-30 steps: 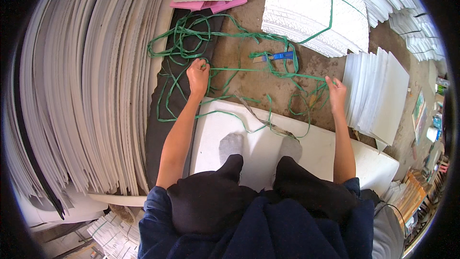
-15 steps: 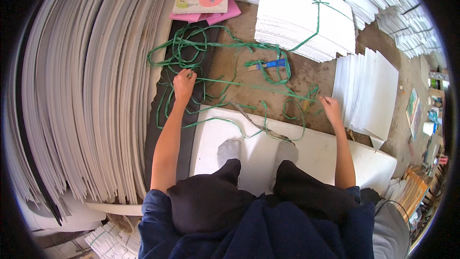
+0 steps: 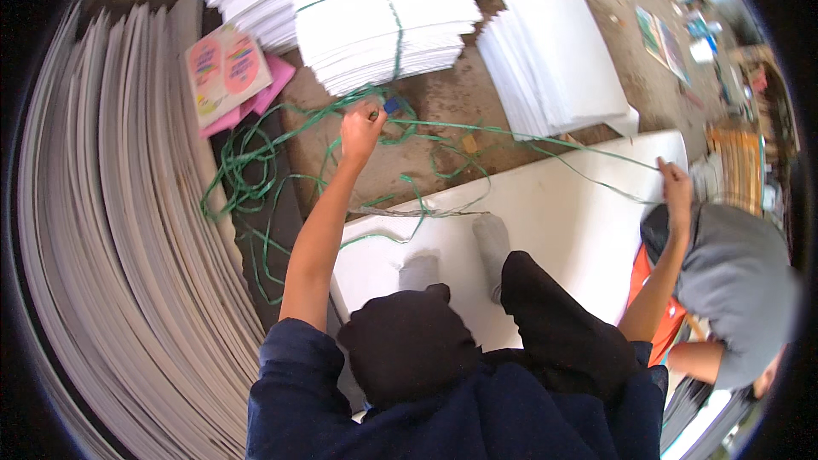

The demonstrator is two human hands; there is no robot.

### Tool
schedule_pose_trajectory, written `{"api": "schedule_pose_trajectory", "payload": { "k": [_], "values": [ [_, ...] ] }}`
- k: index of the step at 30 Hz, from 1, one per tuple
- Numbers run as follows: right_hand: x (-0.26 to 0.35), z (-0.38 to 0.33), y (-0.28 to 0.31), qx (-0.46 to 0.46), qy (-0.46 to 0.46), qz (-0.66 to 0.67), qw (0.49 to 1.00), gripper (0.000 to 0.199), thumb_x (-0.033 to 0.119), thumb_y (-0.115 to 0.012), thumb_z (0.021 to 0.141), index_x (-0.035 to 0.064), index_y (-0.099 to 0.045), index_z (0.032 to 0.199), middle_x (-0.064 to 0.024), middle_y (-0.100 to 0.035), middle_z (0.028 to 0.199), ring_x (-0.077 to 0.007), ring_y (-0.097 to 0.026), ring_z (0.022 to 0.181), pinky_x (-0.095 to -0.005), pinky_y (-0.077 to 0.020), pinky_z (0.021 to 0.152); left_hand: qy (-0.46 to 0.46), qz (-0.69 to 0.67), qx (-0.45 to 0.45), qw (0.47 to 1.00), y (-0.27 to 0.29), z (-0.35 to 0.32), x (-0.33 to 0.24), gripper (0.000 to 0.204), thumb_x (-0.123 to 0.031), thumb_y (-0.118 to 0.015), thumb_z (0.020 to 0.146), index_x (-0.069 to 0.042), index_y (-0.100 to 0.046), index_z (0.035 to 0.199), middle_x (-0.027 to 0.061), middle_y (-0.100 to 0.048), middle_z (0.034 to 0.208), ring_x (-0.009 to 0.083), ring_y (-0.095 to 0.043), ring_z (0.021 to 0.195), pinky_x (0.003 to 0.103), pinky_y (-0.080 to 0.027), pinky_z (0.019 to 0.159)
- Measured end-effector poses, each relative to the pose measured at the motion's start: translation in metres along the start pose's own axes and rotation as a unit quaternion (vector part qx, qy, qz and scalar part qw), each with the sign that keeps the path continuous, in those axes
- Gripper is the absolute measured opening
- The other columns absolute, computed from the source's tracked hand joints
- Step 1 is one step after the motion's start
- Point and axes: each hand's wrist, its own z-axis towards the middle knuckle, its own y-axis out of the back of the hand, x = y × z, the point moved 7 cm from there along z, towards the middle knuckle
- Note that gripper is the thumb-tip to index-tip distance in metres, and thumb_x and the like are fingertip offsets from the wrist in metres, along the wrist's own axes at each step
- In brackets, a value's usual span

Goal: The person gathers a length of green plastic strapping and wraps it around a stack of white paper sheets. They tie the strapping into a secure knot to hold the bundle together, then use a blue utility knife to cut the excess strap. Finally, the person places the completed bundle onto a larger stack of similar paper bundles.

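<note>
A green plastic string (image 3: pixel 520 134) stretches taut between my two hands. My left hand (image 3: pixel 364 130) is closed on it in a fist, beside a small blue object (image 3: pixel 391 106) lying on the floor. Out to the right, above the white board, my right hand (image 3: pixel 676 183) pinches the string's other part, and a slack strand sags below. Loose green coils (image 3: pixel 247 166) are tangled on a dark strip to the left. Past my left hand stands a white paper stack (image 3: pixel 375 34) tied with green string.
Tall stacked sheets (image 3: pixel 145 196) line the left side, with a printed carton sheet (image 3: pixel 228 75) over pink pieces behind them. A loose white stack (image 3: pixel 558 60) leans at the back right. I have my socked feet on a white board (image 3: pixel 554 221). A person in grey (image 3: pixel 737 277) bends close at the right.
My hands have moved farther apart, the right one out to the right, lengthening the taut string. The view has turned rightward, and the person in grey shows more.
</note>
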Motion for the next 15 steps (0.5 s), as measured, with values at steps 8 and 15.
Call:
{"api": "schedule_pose_trajectory", "payload": {
  "k": [8, 15],
  "values": [
    [-0.060, -0.094, 0.212, -0.343, -0.014, -0.023, 0.939, 0.038, 0.037, -0.061, 0.079, 0.0029, -0.052, 0.064, 0.0025, -0.040, 0.057, -0.0088, -0.036, 0.055, -0.0246, -0.0293, 0.050, -0.017, -0.088, 0.057, 0.994, -0.047, 0.016, -0.043, 0.032, -0.023, -0.057, 0.078, 0.000, -0.047, 0.058, 0.0151, -0.047, 0.060, 0.0330, -0.047, 0.054, 0.041, -0.036, 0.050],
    [-0.076, -0.039, 0.097, -0.258, -0.047, -0.204, 0.943, 0.045, 0.043, -0.051, 0.081, 0.0009, -0.062, 0.092, -0.0238, -0.059, 0.091, -0.0383, -0.056, 0.089, -0.0392, -0.0428, 0.076, -0.021, -0.112, 0.104, 0.988, -0.059, 0.025, -0.042, 0.036, -0.031, -0.053, 0.083, 0.001, -0.050, 0.066, 0.0151, -0.047, 0.057, 0.0307, -0.045, 0.050, 0.040, -0.037, 0.050]
  ]
}}
